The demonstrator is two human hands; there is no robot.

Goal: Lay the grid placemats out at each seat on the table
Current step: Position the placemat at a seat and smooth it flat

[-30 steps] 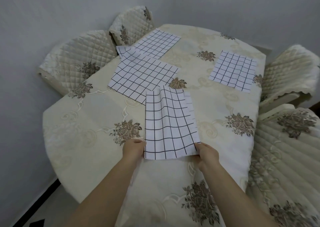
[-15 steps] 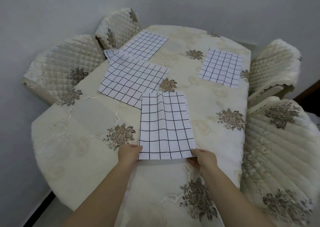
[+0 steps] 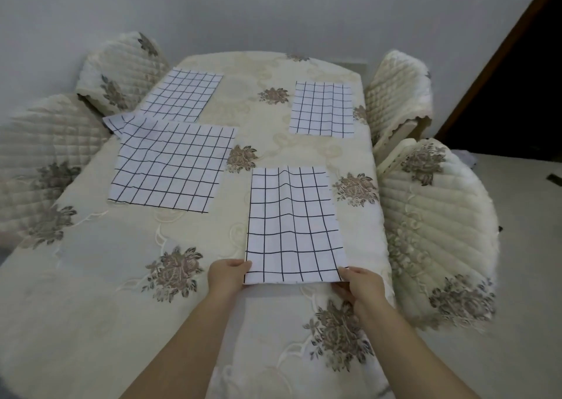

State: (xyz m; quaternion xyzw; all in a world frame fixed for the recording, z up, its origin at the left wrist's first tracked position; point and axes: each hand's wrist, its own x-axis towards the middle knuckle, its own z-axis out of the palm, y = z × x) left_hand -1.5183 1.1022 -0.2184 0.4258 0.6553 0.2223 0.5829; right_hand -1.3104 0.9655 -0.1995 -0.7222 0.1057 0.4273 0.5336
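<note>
A white placemat with a black grid (image 3: 293, 225) lies on the near right part of the table (image 3: 91, 292), slightly rippled down its middle. My left hand (image 3: 228, 277) pinches its near left corner and my right hand (image 3: 360, 284) pinches its near right corner. A larger grid placemat (image 3: 173, 167) lies at the left side, overlapping the near corner of another grid placemat (image 3: 182, 94) at the far left. One more grid placemat (image 3: 322, 109) lies flat at the far right.
The table wears a cream cloth with brown flower motifs. Quilted chairs stand at the left (image 3: 39, 155), far left (image 3: 118, 70), far right (image 3: 398, 94) and right (image 3: 438, 231). A dark doorway (image 3: 517, 94) opens at the right.
The held placemat has shifted toward the right edge of the table, beside the near right chair. My view has swung to the right. The other placemats lie as before.
</note>
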